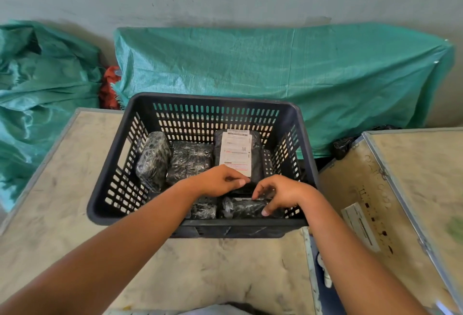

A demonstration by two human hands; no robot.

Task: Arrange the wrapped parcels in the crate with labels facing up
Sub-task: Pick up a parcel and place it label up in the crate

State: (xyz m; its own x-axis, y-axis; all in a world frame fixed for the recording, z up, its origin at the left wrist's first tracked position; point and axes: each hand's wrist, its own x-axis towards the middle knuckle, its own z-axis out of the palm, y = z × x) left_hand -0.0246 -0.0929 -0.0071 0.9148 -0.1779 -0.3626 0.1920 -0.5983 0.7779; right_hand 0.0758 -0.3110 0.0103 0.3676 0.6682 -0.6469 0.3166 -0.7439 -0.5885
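Both arms reach into the crate (110,171): right hand (280,193) pinches a black parcel (244,208), left hand (220,180) loosely curled, touching the labelled parcel (236,154).

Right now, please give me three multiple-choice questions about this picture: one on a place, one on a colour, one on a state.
1. Where in the crate is the parcel with the white label?
A. far right
B. near left
C. outside it

2. What colour are the sacks behind the crate?
A. red
B. green
C. white

3. How does the far-left parcel lie?
A. label up
B. no label showing
C. unwrapped

Answers:
1. A: the label lies against the far wall, right of two plain parcels.
2. B: green woven cloth fills the space behind the crate.
3. B: only black wrap shows on it, and it leans on the left wall.

Both hands, left hand and right hand, reach into the near side of the crate.
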